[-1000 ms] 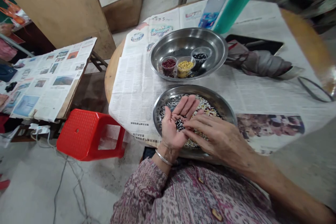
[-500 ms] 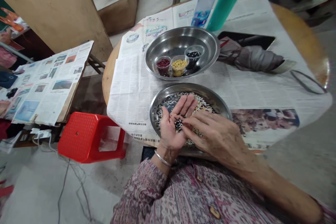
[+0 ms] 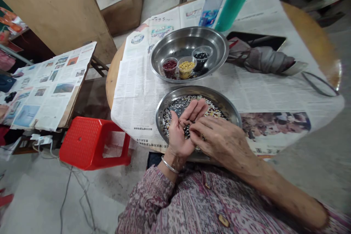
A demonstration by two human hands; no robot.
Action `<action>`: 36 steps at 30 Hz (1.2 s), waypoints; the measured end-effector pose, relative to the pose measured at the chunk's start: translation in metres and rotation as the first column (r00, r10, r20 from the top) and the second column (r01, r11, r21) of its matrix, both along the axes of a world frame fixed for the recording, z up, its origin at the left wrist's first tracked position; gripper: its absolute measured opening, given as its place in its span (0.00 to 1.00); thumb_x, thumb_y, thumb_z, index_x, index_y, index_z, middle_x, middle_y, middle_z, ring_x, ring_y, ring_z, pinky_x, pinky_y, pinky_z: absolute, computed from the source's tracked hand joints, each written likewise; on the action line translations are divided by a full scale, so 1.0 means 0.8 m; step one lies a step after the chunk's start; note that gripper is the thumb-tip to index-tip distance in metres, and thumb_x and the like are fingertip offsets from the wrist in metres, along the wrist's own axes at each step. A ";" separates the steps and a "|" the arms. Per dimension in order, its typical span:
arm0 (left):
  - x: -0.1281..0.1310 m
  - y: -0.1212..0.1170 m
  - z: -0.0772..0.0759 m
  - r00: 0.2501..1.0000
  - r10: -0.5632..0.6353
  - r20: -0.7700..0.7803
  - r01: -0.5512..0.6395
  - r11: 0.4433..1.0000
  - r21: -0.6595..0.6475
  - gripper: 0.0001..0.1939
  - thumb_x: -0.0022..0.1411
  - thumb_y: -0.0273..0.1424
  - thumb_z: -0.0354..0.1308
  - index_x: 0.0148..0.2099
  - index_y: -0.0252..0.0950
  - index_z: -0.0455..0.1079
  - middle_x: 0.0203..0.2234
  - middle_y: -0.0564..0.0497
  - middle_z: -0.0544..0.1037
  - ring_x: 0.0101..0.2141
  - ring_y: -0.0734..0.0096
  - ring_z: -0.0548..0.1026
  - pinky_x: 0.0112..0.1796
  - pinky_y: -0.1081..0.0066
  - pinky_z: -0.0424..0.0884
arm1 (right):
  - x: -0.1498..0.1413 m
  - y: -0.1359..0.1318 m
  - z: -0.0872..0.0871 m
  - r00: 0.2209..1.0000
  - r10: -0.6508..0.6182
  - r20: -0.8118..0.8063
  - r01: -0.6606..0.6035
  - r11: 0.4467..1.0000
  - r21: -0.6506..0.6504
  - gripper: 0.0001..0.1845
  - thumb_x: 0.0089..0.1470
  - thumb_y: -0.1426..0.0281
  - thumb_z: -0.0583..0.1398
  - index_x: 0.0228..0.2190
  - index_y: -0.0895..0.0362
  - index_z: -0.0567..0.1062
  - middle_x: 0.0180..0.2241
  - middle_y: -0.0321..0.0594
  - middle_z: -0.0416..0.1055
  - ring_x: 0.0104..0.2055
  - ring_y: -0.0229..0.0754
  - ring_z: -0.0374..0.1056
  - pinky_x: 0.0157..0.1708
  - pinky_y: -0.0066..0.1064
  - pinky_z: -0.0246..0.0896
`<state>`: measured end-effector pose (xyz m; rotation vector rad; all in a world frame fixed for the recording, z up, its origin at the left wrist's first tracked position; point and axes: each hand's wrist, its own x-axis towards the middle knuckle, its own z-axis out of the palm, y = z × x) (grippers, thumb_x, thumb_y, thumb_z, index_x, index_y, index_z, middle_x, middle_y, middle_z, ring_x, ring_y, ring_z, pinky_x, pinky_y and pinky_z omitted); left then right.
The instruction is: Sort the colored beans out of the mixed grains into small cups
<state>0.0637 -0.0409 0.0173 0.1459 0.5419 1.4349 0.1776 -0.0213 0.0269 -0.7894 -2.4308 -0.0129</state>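
My left hand (image 3: 178, 140) is palm up and slightly cupped, with its fingers stretched out and a small heap of black beans (image 3: 187, 131) on the palm. Over that palm, my right hand (image 3: 223, 139) has its thumb and fingers drawn together at the beans; what lies between the fingertips is hidden. Both hands are above a metal basin (image 3: 160, 106) strewn with mixed white, black and yellow grains (image 3: 189, 98). Behind it, a second metal basin (image 3: 175, 37) holds clear cups of red beans (image 3: 169, 65), yellow beans (image 3: 187, 67) and black beans (image 3: 201, 56).
Newspaper (image 3: 131, 91) covers the round table. At the back stand a water bottle (image 3: 212, 3) and a green cylinder (image 3: 237, 0). A folded grey umbrella (image 3: 263, 60) lies right, by a dark flat object (image 3: 274, 40). A red stool (image 3: 82, 142) stands left.
The right fingertips have shifted slightly over the left palm. The left hand stays nearly in place, and the whole view has moved a little.
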 end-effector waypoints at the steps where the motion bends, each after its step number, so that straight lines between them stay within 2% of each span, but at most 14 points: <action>1: 0.000 0.000 -0.001 1.000 -0.001 0.004 0.001 1.000 0.006 0.37 0.74 0.49 0.30 0.61 0.34 0.73 0.62 0.43 0.72 0.66 0.57 0.64 0.69 0.58 0.51 | -0.001 0.001 0.000 1.000 0.001 0.003 -0.001 1.000 0.001 0.06 0.59 0.75 0.59 0.29 0.57 0.75 0.28 0.41 0.74 0.34 0.45 0.70 0.41 0.36 0.61; 4: 0.001 0.000 -0.002 1.000 -0.003 0.010 0.003 1.000 0.003 0.38 0.74 0.49 0.30 0.61 0.32 0.72 0.62 0.41 0.72 0.66 0.57 0.65 0.69 0.58 0.52 | -0.002 0.003 0.000 1.000 0.012 0.013 -0.012 1.000 -0.001 0.06 0.58 0.76 0.59 0.30 0.57 0.74 0.28 0.41 0.74 0.33 0.44 0.70 0.39 0.36 0.62; 9: -0.003 0.001 -0.002 1.000 0.015 0.019 -0.014 0.997 -0.074 0.36 0.74 0.49 0.32 0.63 0.33 0.70 0.63 0.42 0.71 0.67 0.58 0.63 0.68 0.58 0.53 | 0.004 0.006 0.009 1.000 0.013 -0.007 -0.014 1.000 -0.027 0.09 0.60 0.76 0.57 0.28 0.56 0.72 0.27 0.39 0.73 0.32 0.43 0.70 0.38 0.35 0.62; 15: -0.011 0.001 -0.004 0.999 0.038 0.034 -0.036 0.998 -0.056 0.36 0.75 0.48 0.31 0.58 0.33 0.75 0.65 0.43 0.68 0.66 0.60 0.64 0.67 0.61 0.56 | 0.023 0.010 0.012 1.000 -0.026 -0.003 0.026 0.995 -0.092 0.11 0.64 0.72 0.55 0.30 0.56 0.74 0.29 0.40 0.75 0.34 0.43 0.71 0.36 0.34 0.62; 20: -0.011 0.002 0.001 0.998 0.063 0.020 -0.061 0.994 -0.093 0.35 0.74 0.48 0.31 0.60 0.35 0.73 0.65 0.45 0.68 0.67 0.60 0.63 0.66 0.57 0.59 | 0.029 0.014 0.008 0.995 -0.037 0.097 0.038 0.999 -0.009 0.15 0.64 0.72 0.54 0.25 0.55 0.71 0.25 0.39 0.73 0.28 0.42 0.69 0.30 0.34 0.58; 26: -0.010 0.000 0.006 0.998 0.038 0.058 -0.034 0.996 -0.082 0.36 0.75 0.48 0.30 0.64 0.34 0.70 0.64 0.44 0.69 0.66 0.60 0.64 0.67 0.60 0.55 | 0.017 0.007 0.010 1.000 0.008 0.028 -0.007 0.999 -0.036 0.11 0.65 0.73 0.54 0.35 0.57 0.76 0.35 0.43 0.78 0.38 0.44 0.74 0.40 0.34 0.65; 30: -0.009 -0.001 0.003 0.998 0.041 0.044 -0.039 0.998 -0.040 0.35 0.75 0.48 0.31 0.62 0.35 0.71 0.63 0.45 0.71 0.66 0.61 0.65 0.68 0.60 0.54 | 0.012 0.004 0.006 0.998 0.017 0.062 -0.013 0.998 -0.066 0.12 0.64 0.73 0.54 0.33 0.57 0.77 0.34 0.43 0.78 0.37 0.44 0.74 0.41 0.36 0.65; 36: -0.007 -0.001 0.002 0.999 0.023 -0.033 -0.025 0.999 -0.034 0.36 0.74 0.49 0.30 0.61 0.36 0.73 0.64 0.46 0.70 0.66 0.61 0.65 0.67 0.61 0.55 | 0.007 0.004 0.007 0.998 0.007 0.058 -0.006 1.000 -0.013 0.12 0.62 0.75 0.55 0.30 0.57 0.77 0.31 0.43 0.77 0.34 0.44 0.72 0.39 0.35 0.63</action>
